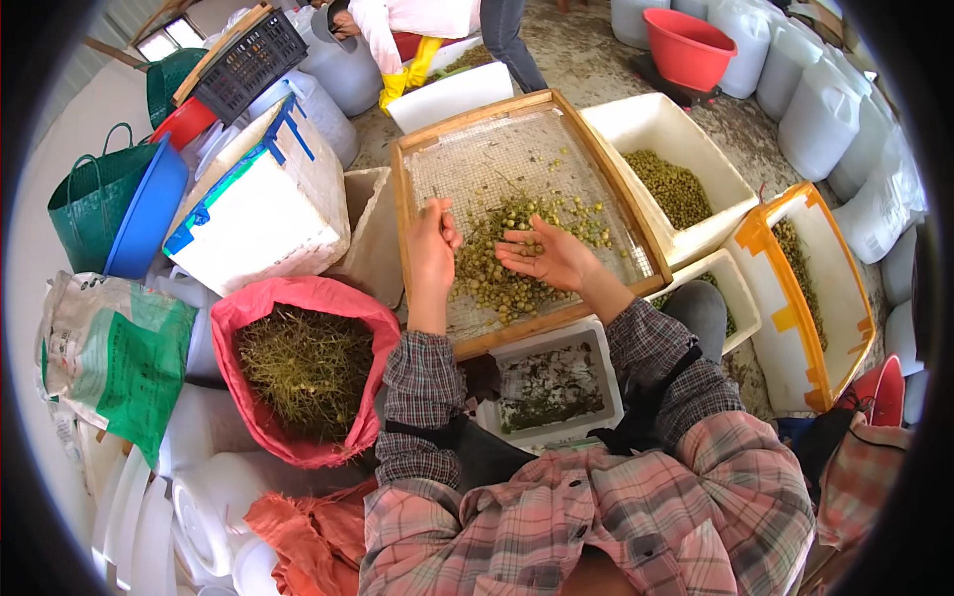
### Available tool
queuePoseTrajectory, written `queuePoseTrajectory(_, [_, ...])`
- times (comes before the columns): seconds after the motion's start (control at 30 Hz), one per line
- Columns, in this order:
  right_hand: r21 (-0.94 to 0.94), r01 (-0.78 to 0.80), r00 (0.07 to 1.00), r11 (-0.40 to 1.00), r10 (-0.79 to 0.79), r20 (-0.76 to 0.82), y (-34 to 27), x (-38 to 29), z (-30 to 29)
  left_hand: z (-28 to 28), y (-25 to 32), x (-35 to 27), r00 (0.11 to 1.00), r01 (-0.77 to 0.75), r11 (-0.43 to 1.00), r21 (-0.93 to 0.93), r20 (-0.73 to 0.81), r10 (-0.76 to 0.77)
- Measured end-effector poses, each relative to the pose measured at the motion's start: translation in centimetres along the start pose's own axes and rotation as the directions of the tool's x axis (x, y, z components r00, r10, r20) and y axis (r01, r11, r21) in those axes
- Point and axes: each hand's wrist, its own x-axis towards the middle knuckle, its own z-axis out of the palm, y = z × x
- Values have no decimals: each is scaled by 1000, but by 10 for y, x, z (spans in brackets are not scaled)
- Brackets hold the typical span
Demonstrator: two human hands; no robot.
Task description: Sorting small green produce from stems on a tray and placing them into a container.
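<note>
A wood-framed wire-mesh sieve [463, 165] lies before me, with a heap of small round green-yellow fruits [496, 287] and thin stems on its mesh. Above the heap's left side is my left hand [432, 242], its fingers curled in and the thumb against them. Whether a stem is pinched there is too small to tell. My right hand [551, 255] is over the heap, palm turned up and fingers apart, with fruits close by its fingers. Under the sieve's near edge stands a pale foam box [613, 376] with dark debris on its bottom.
Left of me, a pink woven sack [227, 372] holds dry stems. On the right stand a white foam box [719, 160] of fruits, a smaller one [745, 316], and an orange-taped one [835, 287]. Beyond the sieve, a person in yellow gloves [393, 86] bends over another box.
</note>
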Motion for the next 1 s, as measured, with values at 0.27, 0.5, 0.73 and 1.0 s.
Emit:
queuePoseTrajectory(0.27, [47,-14,999,999,12,51,0,-5,8,31,-10,-35,835,-542,410,733,526,162])
queuePoseTrajectory(0.5, [-63,-49,997,997,52,51,4,-7,4,34,-15,-35,798,-601,229,765,587,134])
queuePoseTrajectory(0.73, [-211,-6,991,977,35,133,-3,1,-24,33,-23,-36,957,-289,529,798,253,143])
queuePoseTrajectory(1.0, [-43,-5,1000,999,4,-15,-15,-14,-3,51,-24,-34,897,-393,472,789,441,9])
